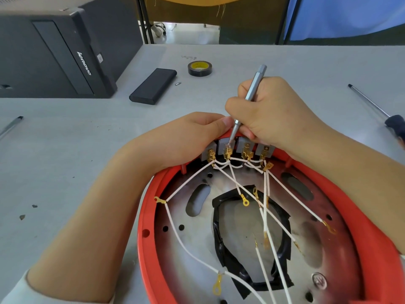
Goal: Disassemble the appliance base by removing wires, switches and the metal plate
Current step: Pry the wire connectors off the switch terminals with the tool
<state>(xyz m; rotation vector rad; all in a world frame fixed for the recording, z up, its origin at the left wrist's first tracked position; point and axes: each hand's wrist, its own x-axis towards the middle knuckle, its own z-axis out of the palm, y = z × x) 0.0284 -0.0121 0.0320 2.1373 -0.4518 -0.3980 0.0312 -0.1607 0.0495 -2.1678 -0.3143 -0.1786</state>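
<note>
The red appliance base (149, 207) lies upside down in front of me, with a metal plate (182, 207) inside it. A row of grey switches (243, 145) with brass terminals sits at its far rim. White wires (188, 183) with brass ring lugs fan out from them over the plate. My left hand (192, 132) grips the far rim beside the switches. My right hand (271, 113) holds a slim grey screwdriver (252, 93) like a pen, its tip on the second switch's terminal (228, 150).
A black computer case (54, 51) stands at the far left. A black box (153, 85), a loose bit (178, 83) and a roll of black tape (199, 68) lie beyond the base. A long screwdriver (377, 110) lies at the right, a pen (11, 126) at the left edge.
</note>
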